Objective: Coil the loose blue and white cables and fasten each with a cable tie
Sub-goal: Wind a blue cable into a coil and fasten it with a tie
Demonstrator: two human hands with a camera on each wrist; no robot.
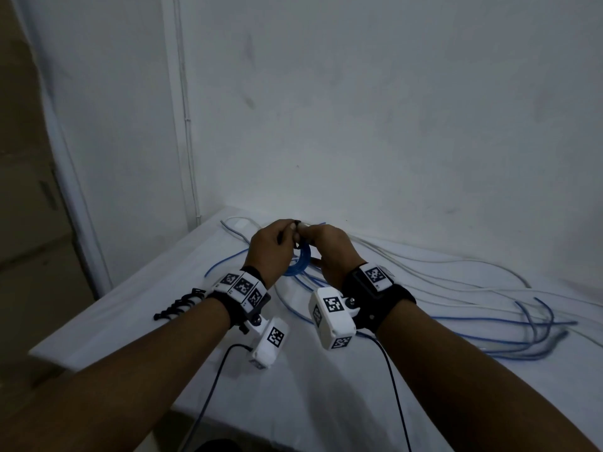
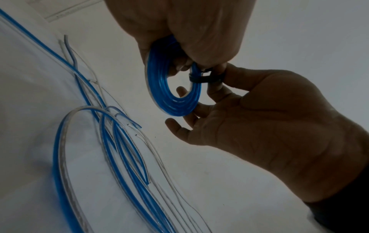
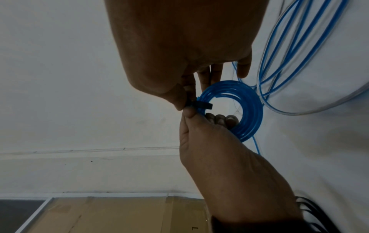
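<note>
blue cable, wound into a small flat coil (image 2: 171, 88), is held up above the desk (image 1: 130, 324) between both hands, close to the back wall. a black cable tie (image 2: 201, 78) wraps across one side of the coil. in the left wrist view the left hand (image 2: 269, 126) sits at the right with the tie pinched between thumb and forefinger, its other fingers (image 2: 175, 126) loosely spread under the coil's lower rim. the right hand (image 2: 189, 31) comes from above, its fingers curled round the coil's upper part, right beside the tie. the right wrist view shows the same coil (image 3: 245, 107) and tie (image 3: 201, 105), with fingertips of both hands meeting at the tie's outer end. from the head camera the two hands (image 1: 270, 249) (image 1: 332, 252) touch each other above the coil (image 1: 298, 262). loose blue cables (image 1: 509, 340) and white cables (image 1: 456, 278) trail across the desk to the right and beneath the hands. a bundle of spare black ties (image 1: 179, 305) lies on the desk near the left wrist. a cardboard box (image 3: 111, 214) shows beyond the desk edge in the right wrist view
</note>
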